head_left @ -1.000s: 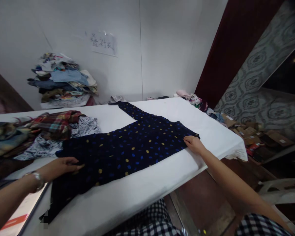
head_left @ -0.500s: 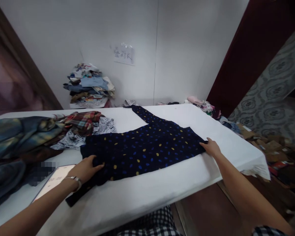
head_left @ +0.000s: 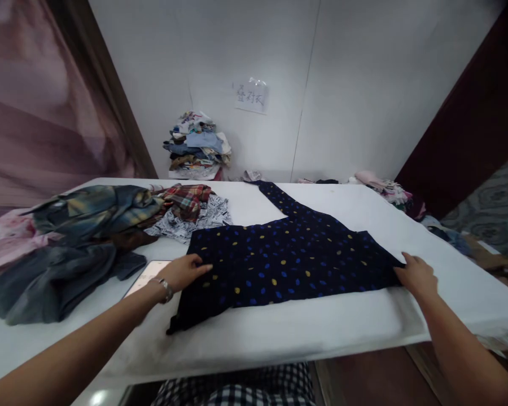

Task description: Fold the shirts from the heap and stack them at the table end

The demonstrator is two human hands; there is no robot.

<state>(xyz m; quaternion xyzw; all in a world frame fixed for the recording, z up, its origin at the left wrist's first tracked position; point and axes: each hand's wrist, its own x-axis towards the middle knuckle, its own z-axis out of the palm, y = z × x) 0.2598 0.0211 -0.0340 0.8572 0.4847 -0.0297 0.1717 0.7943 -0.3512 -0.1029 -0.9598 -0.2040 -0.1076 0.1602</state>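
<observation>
- One loose heap of clothes (head_left: 88, 214) covers the left of the white table (head_left: 305, 330), its black-and-white printed piece (head_left: 173, 226) just beside the dark garment.
- A phone (head_left: 150, 270) lies near the left wrist, partly hidden by the forearm.
- The left hand (head_left: 189, 272) sits at the garment's left end, thumb and fingers against the cloth; whether they pinch it or merely rest there, one cannot tell.
- The dark garment (head_left: 288, 254), dotted blue and yellow, spreads across the table's middle, near the front edge. It looks thin, soft and light, likely limp and perhaps a little slippery, so one grip alone would probably let it sag or wrinkle. It seems hardly fragile.
- Its sleeve (head_left: 276, 195) stretches toward the table's far edge, untouched; the cuff end seems the handiest hold there.
- The right hand (head_left: 418, 276) pinches the garment's right front corner between thumb and fingers. Corners and doubled edges probably offer the surest hold, with both ends taken together to keep the cloth flat.
</observation>
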